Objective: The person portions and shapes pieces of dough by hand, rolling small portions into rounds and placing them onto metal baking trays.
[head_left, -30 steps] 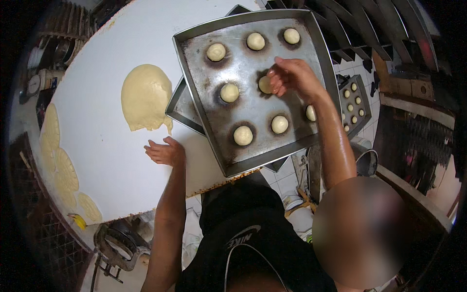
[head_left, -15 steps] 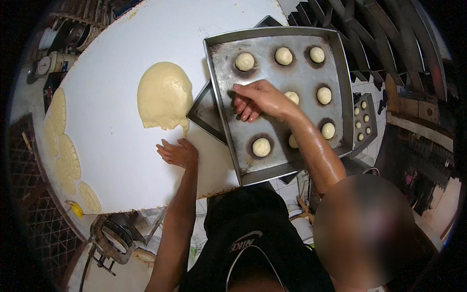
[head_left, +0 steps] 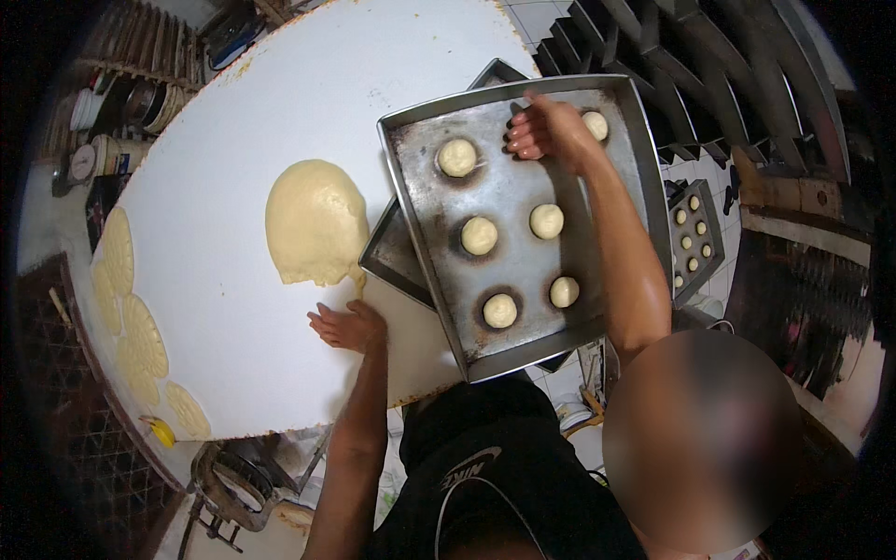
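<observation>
A large smooth mound of pale dough (head_left: pixel 315 224) lies on the white table (head_left: pixel 224 345), with a thin tail at its near right corner. Close below that tail rests my left hand (head_left: pixel 353 327), its fingers apart and holding nothing. To the right is a metal baking tray (head_left: pixel 439 313) with round dough balls in rows, such as the near-left ball (head_left: pixel 499 310). Over the tray's far row I hold my right hand (head_left: pixel 557 133), its fingers loosely bent and its thumb apart. Whatever lies under its palm is hidden, and my forearm covers part of the tray's right side.
A second metal tray (head_left: pixel 399 257) sits crosswise beneath the first. Flat patterned dough pieces (head_left: pixel 142 336) line the table's left edge near a small yellow object (head_left: pixel 161 430). Dark metal racks (head_left: pixel 653 70) stand at the far right, above a lower tray (head_left: pixel 695 233) of dough balls.
My right hand has moved from the tray's middle-left to its far row, uncovering a dough ball. My left hand stays near the dough's tail. The whole view has shifted slightly.
</observation>
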{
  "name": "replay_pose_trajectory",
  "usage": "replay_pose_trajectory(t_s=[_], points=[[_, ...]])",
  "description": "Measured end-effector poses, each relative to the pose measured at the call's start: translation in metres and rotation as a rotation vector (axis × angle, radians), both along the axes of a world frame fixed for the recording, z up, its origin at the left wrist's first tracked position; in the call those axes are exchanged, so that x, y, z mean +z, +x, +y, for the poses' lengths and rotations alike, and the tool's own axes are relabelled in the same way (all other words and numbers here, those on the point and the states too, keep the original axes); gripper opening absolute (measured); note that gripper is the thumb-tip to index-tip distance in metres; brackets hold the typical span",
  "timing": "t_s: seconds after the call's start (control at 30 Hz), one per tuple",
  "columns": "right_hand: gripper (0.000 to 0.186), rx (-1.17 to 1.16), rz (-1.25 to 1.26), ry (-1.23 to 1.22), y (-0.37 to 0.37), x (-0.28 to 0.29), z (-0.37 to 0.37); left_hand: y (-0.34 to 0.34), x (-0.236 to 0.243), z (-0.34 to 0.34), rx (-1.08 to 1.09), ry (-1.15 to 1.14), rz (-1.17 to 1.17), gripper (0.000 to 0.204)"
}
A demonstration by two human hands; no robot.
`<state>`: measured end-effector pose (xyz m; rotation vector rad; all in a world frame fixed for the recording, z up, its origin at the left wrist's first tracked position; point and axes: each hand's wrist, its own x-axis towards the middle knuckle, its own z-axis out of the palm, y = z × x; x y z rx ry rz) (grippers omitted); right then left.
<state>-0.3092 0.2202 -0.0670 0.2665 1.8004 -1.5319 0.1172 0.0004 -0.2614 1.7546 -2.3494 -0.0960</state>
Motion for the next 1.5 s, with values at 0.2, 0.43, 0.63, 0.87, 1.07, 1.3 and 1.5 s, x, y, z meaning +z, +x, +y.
replay_pose_trajectory(t_s=[0.2,0.43,0.63,0.87,1.07,1.3,1.5], points=[[0.064,0.033,0.131,-0.118,-0.026,0.038,0.053,0.007,-0.003,-0.018,0.006,-0.089,-0.062,0.075],[0.047,-0.113,0.275,-0.019,-0.027,0.031,0.131,-0.001,-0.021,-0.022,-0.015,-0.189,-0.078,0.071],[0.084,0.068,0.933,1.191,0.111,-0.023,0.29,-0.007,-0.012,-0.012,-0.01,-0.099,-0.059,0.072],[0.079,-0.095,0.31,0.791,0.233,-0.001,0.303,0.008,-0.025,-0.031,-0.073,-0.056,0.008,0.075],[0.074,-0.608,0.111,0.766,0.431,0.003,0.451,0.078,-0.037,-0.058,-0.457,0.127,0.183,0.082],[0.075,-1.098,0.029,0.68,0.444,-0.007,0.65,0.114,0.003,0.009,-0.462,0.337,0.227,0.08],[0.068,-1.242,-0.015,0.632,0.267,-0.181,0.774,0.137,-0.001,0.127,-0.505,0.13,0.013,0.092]])
